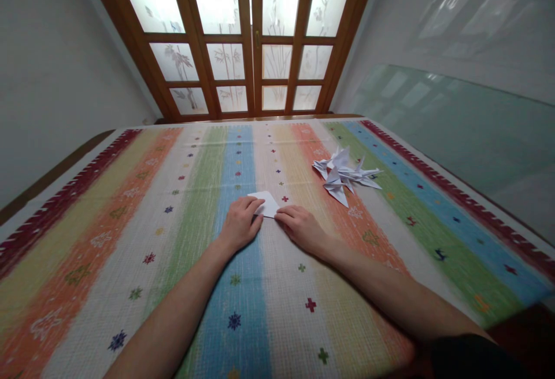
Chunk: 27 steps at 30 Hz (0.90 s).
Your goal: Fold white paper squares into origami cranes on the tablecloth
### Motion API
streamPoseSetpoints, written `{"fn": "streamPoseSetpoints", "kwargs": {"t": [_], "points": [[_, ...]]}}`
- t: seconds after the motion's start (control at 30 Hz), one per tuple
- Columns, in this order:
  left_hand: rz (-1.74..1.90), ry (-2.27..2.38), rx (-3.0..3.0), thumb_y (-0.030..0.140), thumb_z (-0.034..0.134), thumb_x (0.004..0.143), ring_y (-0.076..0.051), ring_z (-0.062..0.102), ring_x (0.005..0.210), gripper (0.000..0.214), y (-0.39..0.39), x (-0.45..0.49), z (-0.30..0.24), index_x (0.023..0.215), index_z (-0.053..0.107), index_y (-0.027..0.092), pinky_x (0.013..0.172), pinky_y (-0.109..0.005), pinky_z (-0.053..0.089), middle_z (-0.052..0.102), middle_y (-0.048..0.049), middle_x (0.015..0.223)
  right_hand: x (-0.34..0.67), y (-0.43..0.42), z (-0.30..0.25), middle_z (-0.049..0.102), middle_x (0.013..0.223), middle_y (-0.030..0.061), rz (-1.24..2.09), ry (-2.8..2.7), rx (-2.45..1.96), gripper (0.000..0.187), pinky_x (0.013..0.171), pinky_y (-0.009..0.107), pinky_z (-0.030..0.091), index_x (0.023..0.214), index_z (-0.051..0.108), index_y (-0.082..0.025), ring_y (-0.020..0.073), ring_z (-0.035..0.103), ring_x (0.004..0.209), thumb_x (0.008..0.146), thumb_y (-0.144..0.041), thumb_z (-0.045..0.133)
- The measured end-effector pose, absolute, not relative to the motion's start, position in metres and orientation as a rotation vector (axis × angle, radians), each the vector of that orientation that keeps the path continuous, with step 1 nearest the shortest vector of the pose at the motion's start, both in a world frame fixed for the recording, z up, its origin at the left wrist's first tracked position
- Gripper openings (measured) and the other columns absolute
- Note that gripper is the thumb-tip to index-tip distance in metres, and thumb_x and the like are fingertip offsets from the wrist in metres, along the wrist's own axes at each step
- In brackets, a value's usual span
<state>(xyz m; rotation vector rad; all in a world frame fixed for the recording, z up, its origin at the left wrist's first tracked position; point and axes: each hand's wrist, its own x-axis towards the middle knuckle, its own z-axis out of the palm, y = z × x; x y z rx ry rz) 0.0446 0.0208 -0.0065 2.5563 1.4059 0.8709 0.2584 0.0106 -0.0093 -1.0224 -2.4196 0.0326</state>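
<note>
A small folded piece of white paper (267,202) lies on the striped tablecloth in front of me, between my two hands. My left hand (240,221) holds its left side, with the fingers over the top and the thumb at the near edge. At the paper's right corner, the fingertips of my right hand (300,227) are pressed together on the edge. Beyond my right hand sits a cluster of several folded white paper cranes (342,173), touching or overlapping one another.
A tablecloth (203,194) with coloured stripes and small printed motifs covers the table. Wooden doors (255,37) with frosted panes stand past the far edge. A white wall (52,49) rises on the left, and a pale glass panel (455,130) leans along the right wall.
</note>
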Motion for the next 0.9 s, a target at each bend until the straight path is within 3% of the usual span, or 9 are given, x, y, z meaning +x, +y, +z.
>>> {"fn": "streamPoseSetpoints", "kwargs": {"t": [0.23,0.33,0.43,0.5,0.63,0.9], "points": [[0.813,1.293,2.501,0.007,0.046,0.074,-0.024,0.055,0.11,0.043,0.02,0.041,-0.002,0.114,0.057,0.016,0.096,-0.043,0.044,0.061,-0.0108,0.117,0.277,0.031,-0.011,0.073,0.097,0.0071,0.053,-2.354,-1.023,0.018,0.087,0.038,0.049,0.085,0.068,-0.019,0.022,0.065,0.096,0.088,-0.007,0.055],[0.768,1.286,2.496,0.02,0.055,0.078,-0.027,0.055,0.11,0.034,0.019,0.042,0.001,0.112,0.058,0.017,0.097,-0.045,0.043,0.062,-0.011,0.118,0.277,0.029,-0.008,0.072,0.1,0.0086,0.019,-2.321,-1.026,0.017,0.089,0.041,0.048,0.084,0.068,-0.019,0.0242,0.063,0.102,0.087,-0.008,0.055],[0.733,1.265,2.548,0.037,0.067,0.076,-0.03,0.054,0.113,0.047,0.017,0.044,0.002,0.117,0.057,0.017,0.098,-0.048,0.042,0.061,-0.013,0.123,0.276,0.025,-0.005,0.07,0.106,0.0108,-0.011,-2.281,-1.056,0.015,0.091,0.043,0.047,0.089,0.067,-0.018,0.0256,0.061,0.102,0.086,-0.01,0.054],[0.715,1.253,2.576,0.039,0.069,0.075,-0.031,0.054,0.115,0.054,0.017,0.044,0.001,0.121,0.055,0.017,0.099,-0.049,0.041,0.059,-0.0141,0.125,0.276,0.022,-0.004,0.068,0.11,0.012,-0.014,-2.238,-1.082,0.019,0.091,0.044,0.047,0.098,0.066,-0.018,0.0259,0.06,0.103,0.086,-0.011,0.052],[0.732,1.239,2.551,0.035,0.071,0.073,-0.032,0.052,0.12,0.06,0.019,0.042,-0.004,0.127,0.051,0.016,0.102,-0.051,0.041,0.056,-0.0159,0.13,0.275,0.019,-0.005,0.064,0.118,0.0155,-0.006,-2.181,-1.102,0.033,0.092,0.046,0.048,0.116,0.06,-0.015,0.0276,0.057,0.108,0.084,-0.012,0.052],[0.82,1.044,2.454,0.015,0.061,0.074,-0.024,0.054,0.121,0.053,0.019,0.039,-0.006,0.126,0.051,0.019,0.103,-0.042,0.046,0.055,-0.012,0.132,0.276,0.021,-0.008,0.065,0.114,0.0134,0.111,-2.182,-1.047,0.033,0.091,0.042,0.049,0.112,0.062,-0.016,0.0248,0.059,0.105,0.082,-0.008,0.051]]}}
